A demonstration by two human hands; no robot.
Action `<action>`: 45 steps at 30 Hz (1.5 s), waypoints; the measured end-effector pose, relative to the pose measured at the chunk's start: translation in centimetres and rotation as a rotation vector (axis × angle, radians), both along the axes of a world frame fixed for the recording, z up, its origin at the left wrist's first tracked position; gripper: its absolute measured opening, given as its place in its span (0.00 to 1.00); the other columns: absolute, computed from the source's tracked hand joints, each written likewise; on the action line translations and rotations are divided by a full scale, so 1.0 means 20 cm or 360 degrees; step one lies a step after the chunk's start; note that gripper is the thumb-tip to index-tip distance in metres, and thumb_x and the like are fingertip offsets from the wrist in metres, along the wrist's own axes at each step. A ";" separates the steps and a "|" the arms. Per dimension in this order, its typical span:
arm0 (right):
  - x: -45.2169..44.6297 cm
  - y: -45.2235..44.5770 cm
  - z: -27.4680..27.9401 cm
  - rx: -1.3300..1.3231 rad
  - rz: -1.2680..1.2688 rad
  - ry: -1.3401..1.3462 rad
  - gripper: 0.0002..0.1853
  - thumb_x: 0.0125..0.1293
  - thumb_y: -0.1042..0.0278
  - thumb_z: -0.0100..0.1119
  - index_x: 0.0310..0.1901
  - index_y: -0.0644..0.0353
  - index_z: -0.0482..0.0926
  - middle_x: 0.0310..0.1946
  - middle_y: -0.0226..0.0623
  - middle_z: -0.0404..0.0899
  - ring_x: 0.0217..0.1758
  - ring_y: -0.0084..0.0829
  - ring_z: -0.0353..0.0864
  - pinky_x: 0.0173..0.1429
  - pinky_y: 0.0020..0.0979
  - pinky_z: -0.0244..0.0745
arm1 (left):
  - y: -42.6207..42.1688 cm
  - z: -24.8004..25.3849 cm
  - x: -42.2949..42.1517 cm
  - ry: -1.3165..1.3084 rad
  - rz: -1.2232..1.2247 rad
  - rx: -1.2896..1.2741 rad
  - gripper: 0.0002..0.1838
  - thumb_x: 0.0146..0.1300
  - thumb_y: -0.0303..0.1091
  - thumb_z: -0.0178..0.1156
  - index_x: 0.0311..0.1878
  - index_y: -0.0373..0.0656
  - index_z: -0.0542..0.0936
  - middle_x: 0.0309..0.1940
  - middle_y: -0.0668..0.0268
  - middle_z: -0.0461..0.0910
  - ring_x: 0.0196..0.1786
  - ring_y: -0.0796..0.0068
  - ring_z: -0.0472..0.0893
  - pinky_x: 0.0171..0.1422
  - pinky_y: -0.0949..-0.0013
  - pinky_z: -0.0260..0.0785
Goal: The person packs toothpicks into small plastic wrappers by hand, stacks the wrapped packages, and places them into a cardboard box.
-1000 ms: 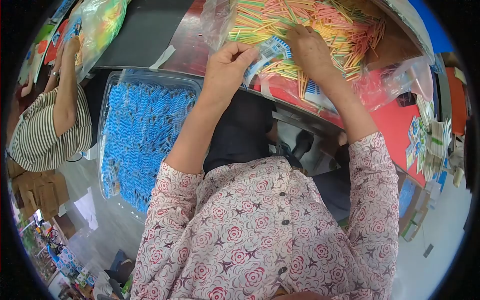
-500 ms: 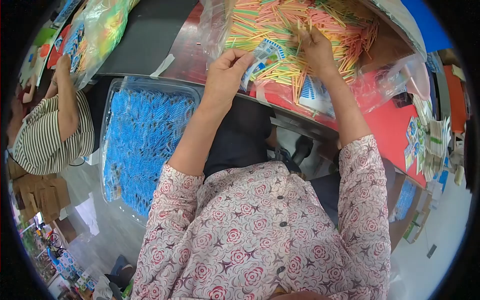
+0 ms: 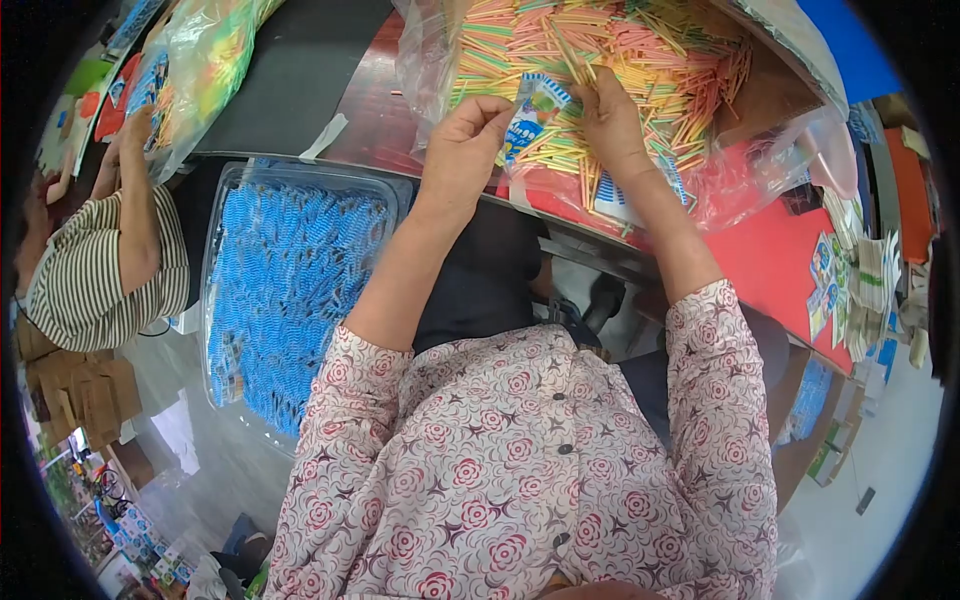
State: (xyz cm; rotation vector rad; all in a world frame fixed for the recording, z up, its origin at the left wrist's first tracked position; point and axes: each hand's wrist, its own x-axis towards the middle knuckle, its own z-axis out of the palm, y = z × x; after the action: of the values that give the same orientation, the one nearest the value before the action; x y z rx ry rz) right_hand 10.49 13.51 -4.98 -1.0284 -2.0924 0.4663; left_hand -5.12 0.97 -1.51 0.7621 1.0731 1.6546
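Observation:
My left hand (image 3: 463,158) pinches the edge of a small printed packet (image 3: 535,118), blue and white with a striped end. Just right of it, my right hand (image 3: 612,122) has its fingers closed on a few thin coloured sticks (image 3: 572,55), which point up and away from me. Both hands are over a large heap of pink, yellow and green sticks (image 3: 690,70) lying in clear plastic. Another striped packet (image 3: 622,192) lies partly under my right forearm. Whether the held packet's mouth is parted, I cannot tell.
A clear tub (image 3: 212,300) full of blue striped packets stands left of my lap. Stacked printed cards (image 3: 872,290) lie on the red tabletop (image 3: 775,270) at right. A co-worker in a striped shirt (image 3: 105,265) handles similar goods at far left.
My right hand has shifted slightly left and down, its sticks now showing above the fingers. The packet in my left hand has turned, showing more of its printed face.

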 end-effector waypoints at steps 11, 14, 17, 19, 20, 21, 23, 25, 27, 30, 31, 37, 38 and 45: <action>0.15 -0.15 0.43 -0.1299 0.0408 0.1983 0.06 0.71 0.69 0.44 0.43 0.62 0.68 0.36 0.38 0.78 0.51 0.41 0.77 0.57 0.41 0.72 | -0.05 0.02 0.05 0.0301 -0.0166 0.0061 0.01 0.57 0.24 0.62 0.33 0.38 0.80 0.28 0.72 0.76 0.31 0.87 0.73 0.34 0.82 0.65; 0.13 -0.29 0.50 -0.1279 0.0416 0.2126 0.06 0.71 0.70 0.43 0.44 0.63 0.67 0.37 0.40 0.77 0.50 0.43 0.77 0.58 0.45 0.73 | -0.03 0.00 0.09 0.0502 -0.0083 0.0216 0.02 0.56 0.23 0.63 0.33 0.37 0.80 0.29 0.71 0.76 0.31 0.86 0.73 0.35 0.82 0.66; 0.10 -0.37 0.53 -0.0852 0.0487 0.2111 0.06 0.71 0.69 0.44 0.44 0.62 0.66 0.39 0.39 0.76 0.51 0.41 0.77 0.58 0.42 0.72 | -0.02 0.00 0.11 0.0640 -0.0058 0.0237 0.04 0.54 0.22 0.64 0.33 0.37 0.80 0.30 0.70 0.76 0.31 0.84 0.74 0.36 0.80 0.67; 0.06 -0.40 0.52 -0.0719 0.0455 0.2050 0.06 0.72 0.68 0.43 0.44 0.61 0.65 0.39 0.39 0.76 0.51 0.41 0.77 0.58 0.41 0.72 | -0.01 -0.01 0.13 0.0653 -0.0062 0.0256 0.04 0.54 0.22 0.64 0.33 0.37 0.80 0.30 0.70 0.76 0.31 0.84 0.74 0.36 0.80 0.67; 0.04 -0.41 0.51 -0.0592 0.0424 0.1985 0.06 0.72 0.68 0.43 0.44 0.61 0.65 0.39 0.39 0.76 0.51 0.41 0.78 0.57 0.40 0.72 | -0.01 -0.01 0.13 0.0664 -0.0062 0.0273 0.04 0.54 0.22 0.64 0.33 0.37 0.80 0.30 0.70 0.75 0.32 0.84 0.74 0.36 0.80 0.67; 0.03 -0.42 0.51 -0.0467 0.0392 0.1917 0.07 0.72 0.67 0.43 0.44 0.60 0.65 0.39 0.39 0.76 0.51 0.41 0.78 0.57 0.39 0.72 | -0.01 -0.02 0.14 0.0674 -0.0061 0.0288 0.04 0.54 0.22 0.64 0.33 0.37 0.80 0.30 0.70 0.75 0.32 0.84 0.74 0.36 0.80 0.67; 0.02 -0.44 0.50 -0.0405 0.0311 0.1761 0.07 0.72 0.67 0.43 0.45 0.60 0.64 0.39 0.39 0.76 0.51 0.41 0.78 0.57 0.38 0.72 | -0.01 -0.02 0.15 0.0653 -0.0065 0.0282 0.04 0.54 0.22 0.64 0.33 0.37 0.80 0.30 0.70 0.75 0.32 0.84 0.74 0.36 0.80 0.67; 0.01 -0.45 0.49 -0.0279 0.0155 0.1446 0.07 0.73 0.65 0.43 0.45 0.60 0.64 0.39 0.39 0.76 0.51 0.40 0.78 0.56 0.35 0.71 | -0.01 -0.01 0.17 0.0608 -0.0071 0.0276 0.04 0.54 0.22 0.64 0.33 0.37 0.80 0.30 0.71 0.75 0.32 0.84 0.74 0.36 0.80 0.67; 0.00 -0.46 0.47 -0.0234 0.0199 0.1454 0.07 0.73 0.65 0.42 0.45 0.59 0.64 0.39 0.38 0.76 0.51 0.39 0.78 0.56 0.34 0.71 | 0.00 0.00 0.19 0.0539 -0.0076 0.0248 0.03 0.55 0.22 0.64 0.33 0.37 0.79 0.30 0.71 0.75 0.32 0.84 0.74 0.36 0.80 0.67; -0.01 -0.46 0.42 -0.0151 0.0287 0.1469 0.08 0.73 0.65 0.41 0.45 0.59 0.63 0.39 0.38 0.76 0.51 0.38 0.78 0.55 0.32 0.71 | 0.00 0.01 0.19 0.0402 -0.0084 0.0189 0.03 0.55 0.22 0.64 0.32 0.37 0.79 0.30 0.71 0.75 0.32 0.84 0.74 0.36 0.80 0.67; -0.01 -0.45 0.40 -0.0190 0.0321 0.1514 0.08 0.73 0.65 0.41 0.45 0.60 0.64 0.39 0.38 0.76 0.51 0.38 0.77 0.55 0.32 0.71 | 0.00 0.01 0.20 0.0431 -0.0089 0.0208 0.03 0.56 0.22 0.63 0.34 0.37 0.79 0.30 0.71 0.75 0.32 0.85 0.74 0.37 0.81 0.67; 0.02 -0.45 0.37 -0.0528 0.0365 0.1621 0.10 0.72 0.65 0.44 0.47 0.62 0.67 0.44 0.41 0.76 0.53 0.35 0.76 0.57 0.32 0.69 | 0.00 0.04 0.20 0.0593 -0.0079 0.0322 0.02 0.59 0.23 0.61 0.35 0.37 0.79 0.31 0.73 0.75 0.32 0.86 0.74 0.38 0.82 0.69; 0.03 -0.45 0.38 -0.0529 0.0363 0.1620 0.10 0.72 0.65 0.44 0.47 0.62 0.67 0.44 0.41 0.76 0.53 0.35 0.76 0.57 0.32 0.69 | 0.00 0.04 0.20 0.0591 -0.0080 0.0321 0.02 0.59 0.23 0.61 0.35 0.37 0.79 0.31 0.73 0.75 0.32 0.86 0.74 0.38 0.82 0.69; 0.01 -0.40 0.39 -0.0932 0.0231 0.1608 0.18 0.70 0.65 0.48 0.55 0.67 0.68 0.52 0.45 0.74 0.56 0.34 0.73 0.63 0.34 0.64 | 0.06 0.03 0.21 0.0711 0.0037 0.0316 0.02 0.58 0.23 0.62 0.34 0.36 0.78 0.31 0.72 0.74 0.33 0.86 0.76 0.37 0.81 0.70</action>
State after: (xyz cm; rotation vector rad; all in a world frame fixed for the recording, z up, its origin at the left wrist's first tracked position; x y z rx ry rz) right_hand 10.71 5.54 2.84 -0.6888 -1.1215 1.3899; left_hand -1.01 2.10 -0.85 1.2973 1.2342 1.6681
